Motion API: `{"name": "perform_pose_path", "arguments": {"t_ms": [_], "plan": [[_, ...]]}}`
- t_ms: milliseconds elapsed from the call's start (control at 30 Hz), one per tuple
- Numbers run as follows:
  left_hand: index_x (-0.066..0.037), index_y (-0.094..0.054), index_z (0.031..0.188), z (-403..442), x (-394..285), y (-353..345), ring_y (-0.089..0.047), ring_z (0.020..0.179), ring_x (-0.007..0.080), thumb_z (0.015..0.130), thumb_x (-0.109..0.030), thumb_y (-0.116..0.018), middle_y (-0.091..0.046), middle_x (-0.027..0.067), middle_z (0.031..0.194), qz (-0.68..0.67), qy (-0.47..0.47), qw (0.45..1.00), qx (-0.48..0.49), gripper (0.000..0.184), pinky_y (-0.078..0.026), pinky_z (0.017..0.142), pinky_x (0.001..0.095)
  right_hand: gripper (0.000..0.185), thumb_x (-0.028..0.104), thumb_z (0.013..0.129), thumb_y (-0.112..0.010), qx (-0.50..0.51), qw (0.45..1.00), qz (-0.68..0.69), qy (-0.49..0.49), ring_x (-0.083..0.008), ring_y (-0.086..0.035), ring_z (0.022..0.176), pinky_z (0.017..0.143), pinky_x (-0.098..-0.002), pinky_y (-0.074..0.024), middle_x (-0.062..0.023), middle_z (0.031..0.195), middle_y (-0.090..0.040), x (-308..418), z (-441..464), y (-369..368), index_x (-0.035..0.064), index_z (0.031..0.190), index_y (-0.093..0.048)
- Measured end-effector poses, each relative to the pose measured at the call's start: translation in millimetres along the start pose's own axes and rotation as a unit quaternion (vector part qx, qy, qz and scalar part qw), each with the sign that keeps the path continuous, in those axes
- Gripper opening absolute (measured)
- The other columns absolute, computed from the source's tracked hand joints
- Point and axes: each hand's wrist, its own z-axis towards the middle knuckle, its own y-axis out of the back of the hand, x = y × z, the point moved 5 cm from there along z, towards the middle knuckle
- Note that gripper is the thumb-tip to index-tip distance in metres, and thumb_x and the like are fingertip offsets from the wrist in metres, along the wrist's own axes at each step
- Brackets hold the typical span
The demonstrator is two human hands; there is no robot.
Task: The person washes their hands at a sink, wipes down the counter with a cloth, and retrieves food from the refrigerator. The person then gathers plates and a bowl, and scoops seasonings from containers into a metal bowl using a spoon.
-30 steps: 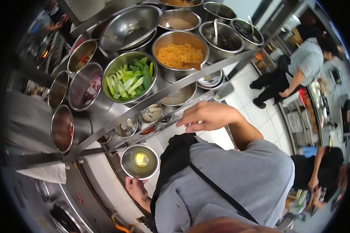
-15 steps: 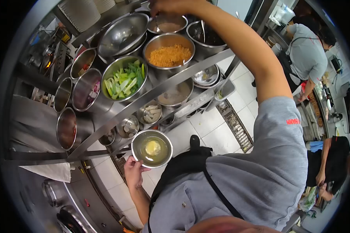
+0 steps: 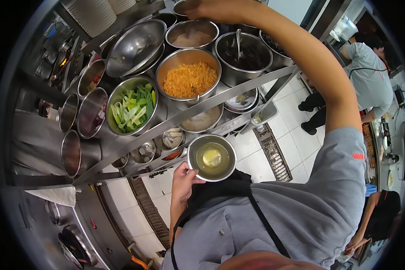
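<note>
My left hand (image 3: 184, 182) grips the rim of a steel bowl (image 3: 232, 164) between thumb and fingers. Clear yellowish liquid and a pale yellow lump (image 3: 212, 157) are inside it. At the top of the view, my right hand (image 3: 204, 10) reaches over the shelf of steel containers. It is just beyond a bowl of pale brown powder (image 3: 193, 39) and beside a small steel bowl (image 3: 180, 7). Its fingers are dark and partly hidden, so what they hold does not show. Nearer stand a bowl of orange crumbs (image 3: 190, 80) and a pot of dark sauce with a spoon (image 3: 244, 53).
A container of cut green onions (image 3: 134, 105) and a tilted steel bowl (image 3: 137, 47) share the shelf. The metal shelf rail (image 3: 180, 120) runs between me and the containers. One co-worker (image 3: 369, 74) stands at the right counter, another person (image 3: 382, 213) lower right. A flame burns far left.
My left hand and its bowl have moved right and slightly up. My right hand has shifted right, and the spoon seen earlier in the pale brown powder no longer shows there.
</note>
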Motion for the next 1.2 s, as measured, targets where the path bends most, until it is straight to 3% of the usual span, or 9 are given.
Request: {"name": "perform_pose_path", "arguments": {"t_ms": [33,167,233,367,433,633,733,1133,1200], "plan": [[0.0,-0.05,0.082,4.5,-0.9,-3.9,-0.064,0.07,0.0175,0.083,0.003,-0.051,-0.06,0.0119,0.083,0.014,0.003,1.0,0.016,0.004,-0.06,0.056,0.0305,0.018,0.021,0.082,-0.053,-0.063,0.994,-0.089,0.032,-0.0338,-0.059,0.092,0.079,-0.0451,-0.0466,-0.0142,0.096,-0.064,2.1,-2.0,-0.8,0.0078,0.083,-0.066],[0.0,-0.052,0.087,10.9,-14.9,-22.0,-0.063,0.073,0.0157,0.083,0.003,-0.05,-0.059,0.0096,0.087,0.032,0.002,0.997,0.072,0.006,-0.06,0.056,0.03,0.018,0.019,0.082,-0.052,-0.009,0.988,-0.149,0.046,-0.0336,-0.06,0.09,0.076,-0.047,-0.0464,-0.0163,0.091,-0.065,18.7,-1.8,-21.5,0.0077,0.086,-0.066],[0.0,-0.052,0.089,10.4,-24.8,-27.5,-0.063,0.074,0.016,0.083,0.003,-0.05,-0.059,0.0098,0.089,0.037,0.005,0.996,0.084,0.007,-0.06,0.057,0.0302,0.017,0.015,0.079,-0.054,0.088,0.991,0.041,-0.087,-0.033,-0.06,0.089,0.075,-0.0451,-0.0466,-0.0179,0.087,-0.065,19.8,-0.5,-25.9,0.0061,0.088,-0.066],[0.002,-0.051,0.089,13.9,-32.6,-26.4,-0.064,0.076,0.0173,0.084,0.004,-0.05,-0.057,0.0096,0.091,0.033,0.025,0.992,0.117,0.006,-0.06,0.059,0.0309,0.017,0.012,0.075,-0.056,0.043,0.979,0.17,-0.104,-0.034,-0.061,0.087,0.074,-0.0427,-0.0466,-0.0191,0.083,-0.064,5.1,-7.5,-34.0,0.0031,0.087,-0.064],[0.002,-0.051,0.089,15.2,-36.2,-24.5,-0.064,0.076,0.0174,0.084,0.004,-0.05,-0.056,0.0093,0.091,0.034,0.036,0.991,0.128,0.006,-0.06,0.059,0.0309,0.018,0.008,0.072,-0.055,0.059,0.932,0.314,-0.169,-0.0333,-0.061,0.083,0.073,-0.04,-0.0464,-0.0185,0.083,-0.064,0.0,-14.0,-35.7,0.0011,0.086,-0.063],[0.0,-0.051,0.094,17.9,-54.1,-30.3,-0.063,0.077,0.0188,0.084,0.002,-0.049,-0.059,0.0105,0.091,0.037,0.041,0.985,0.161,0.01,-0.059,0.06,0.0329,0.02,0.004,0.073,-0.049,0.03,0.892,0.347,-0.287,-0.0255,-0.06,0.079,0.071,-0.0361,-0.0455,-0.0138,0.081,-0.064,-11.7,-28.5,-28.6,0.0017,0.086,-0.064],[0.0,-0.05,0.094,19.3,-64.5,-36.9,-0.064,0.078,0.0193,0.084,0.002,-0.049,-0.059,0.0109,0.092,0.022,0.032,0.984,0.176,0.01,-0.06,0.06,0.0335,0.02,0.003,0.074,-0.048,0.064,0.881,0.343,-0.319,-0.0237,-0.059,0.078,0.071,-0.0349,-0.0453,-0.013,0.081,-0.064,-9.3,-32.9,-18.9,0.0018,0.086,-0.064],[0.0,-0.049,0.092,25.1,-75.6,-57.2,-0.062,0.077,0.0178,0.086,0.001,-0.049,-0.057,0.0106,0.091,0.014,0.033,0.977,0.211,0.007,-0.059,0.06,0.0339,0.019,0.002,0.08,-0.048,0.012,0.857,0.37,-0.359,-0.02,-0.057,0.083,0.076,-0.0341,-0.0442,-0.0107,0.086,-0.062,5.1,-53.4,24.6,0.0017,0.093,-0.062],[0.0,-0.05,0.098,29.0,-73.7,-62.1,-0.064,0.075,0.0194,0.085,0.0,-0.05,-0.06,0.0097,0.091,0.022,0.026,0.976,0.216,0.013,-0.059,0.06,0.0359,0.019,0.002,0.08,-0.048,0.018,0.851,0.381,-0.36,-0.0194,-0.057,0.083,0.076,-0.0333,-0.0442,-0.0106,0.085,-0.062,11.0,-63.2,38.2,0.0021,0.093,-0.062]]}}
